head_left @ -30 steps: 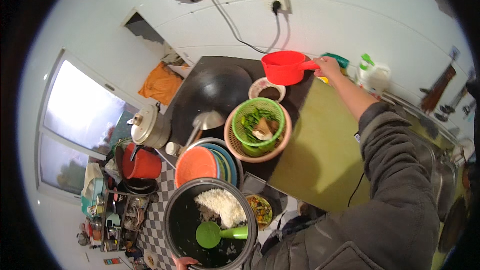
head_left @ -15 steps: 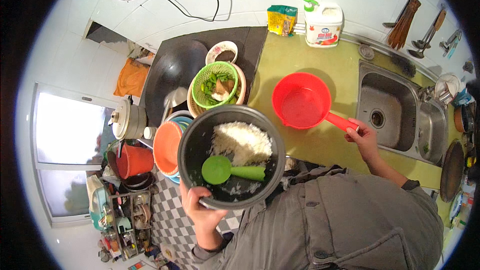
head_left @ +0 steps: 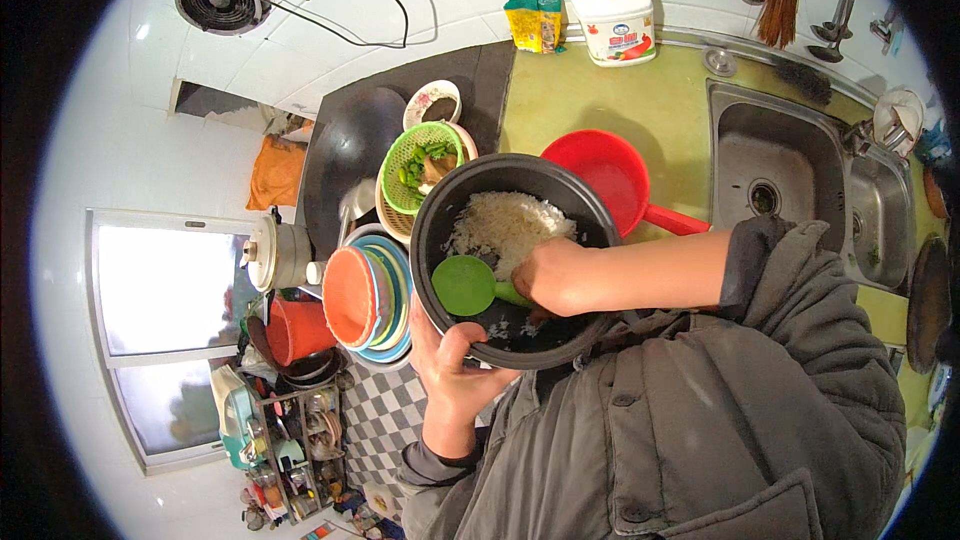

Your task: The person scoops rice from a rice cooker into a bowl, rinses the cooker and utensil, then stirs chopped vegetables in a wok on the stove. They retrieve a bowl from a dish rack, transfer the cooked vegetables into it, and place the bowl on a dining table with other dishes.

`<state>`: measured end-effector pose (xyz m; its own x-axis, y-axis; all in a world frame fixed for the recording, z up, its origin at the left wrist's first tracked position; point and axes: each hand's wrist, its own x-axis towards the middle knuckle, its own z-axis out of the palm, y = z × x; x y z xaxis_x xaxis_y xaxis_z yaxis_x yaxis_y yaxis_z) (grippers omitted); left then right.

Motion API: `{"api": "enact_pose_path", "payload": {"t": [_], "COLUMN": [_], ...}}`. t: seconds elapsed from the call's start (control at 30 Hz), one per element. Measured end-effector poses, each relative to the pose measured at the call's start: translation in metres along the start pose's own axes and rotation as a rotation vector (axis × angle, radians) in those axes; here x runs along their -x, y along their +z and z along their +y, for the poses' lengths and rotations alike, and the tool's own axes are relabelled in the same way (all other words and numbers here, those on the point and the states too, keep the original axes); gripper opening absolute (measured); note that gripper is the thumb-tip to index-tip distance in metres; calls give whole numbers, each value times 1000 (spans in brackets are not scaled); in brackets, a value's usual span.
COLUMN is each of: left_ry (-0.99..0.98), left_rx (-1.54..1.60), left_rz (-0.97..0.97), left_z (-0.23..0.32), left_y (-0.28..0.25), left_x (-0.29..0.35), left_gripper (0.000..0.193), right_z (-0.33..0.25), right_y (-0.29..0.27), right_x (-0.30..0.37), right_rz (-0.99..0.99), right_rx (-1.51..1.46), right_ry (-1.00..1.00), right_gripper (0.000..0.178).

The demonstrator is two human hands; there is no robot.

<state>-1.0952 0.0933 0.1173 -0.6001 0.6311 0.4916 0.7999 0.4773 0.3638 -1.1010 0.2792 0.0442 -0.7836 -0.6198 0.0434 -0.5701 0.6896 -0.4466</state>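
Note:
A dark round cooking pot is held in front of my body. My left hand grips it by its lower left rim, the thumb over the edge and the fingers along its outer side. White rice grains are heaped in the far part of the pot, with some scattered near the bottom. Inside the pot rests a green plastic scoop, its round cup toward the left. My right hand reaches in and is closed round the scoop's handle; its fingertips are partly hidden.
Behind the pot, a red water dipper stands on the green counter. A sink lies to the right. Left are a wok, a green basket of peppers and stacked basins. A white jug stands against the wall.
My right hand has let go of the red dipper's handle and moved left into the pot, onto the scoop's handle. The pot appears slightly farther right in view.

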Motion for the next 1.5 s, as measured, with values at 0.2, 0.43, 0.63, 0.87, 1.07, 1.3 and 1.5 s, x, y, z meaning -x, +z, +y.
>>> {"api": "enact_pose_path", "payload": {"t": [0.2, 0.43, 0.63, 0.87, 1.07, 1.3, 1.5], "left_ry": [-22, -133, -95, -7, 121, 130, 81], "left_rx": [-30, 29, -46, -48, -56, -87, -115], "left_rz": [-9, 6, -63, -266, -323, -372, -429], "left_z": [-7, -25, -23, -23, -24, -25, -23], "left_y": [-3, -4, -8, -12, -10, -15, -6], "left_x": [-1, -13, -26, -46, -63, -82, -86], "left_gripper": [48, 46, 45, 50, 50, 45, 44], "right_z": [14, 34, 33, 74, 93, 84, 81], "right_y": [-18, -44, -24, -20, -17, -13, -12], "right_x": [9, 28, 5, 2, 12, 27, 37], "right_rz": [-49, 429, 322, 83, -106, 28, 83], "right_rx": [-161, 710, 758, -112, -586, -944, -1068], "right_ry": [235, 164, 126, 330, 339, 511, 409], "right_gripper": [40, 50, 43, 40, 36, 33, 35]}}
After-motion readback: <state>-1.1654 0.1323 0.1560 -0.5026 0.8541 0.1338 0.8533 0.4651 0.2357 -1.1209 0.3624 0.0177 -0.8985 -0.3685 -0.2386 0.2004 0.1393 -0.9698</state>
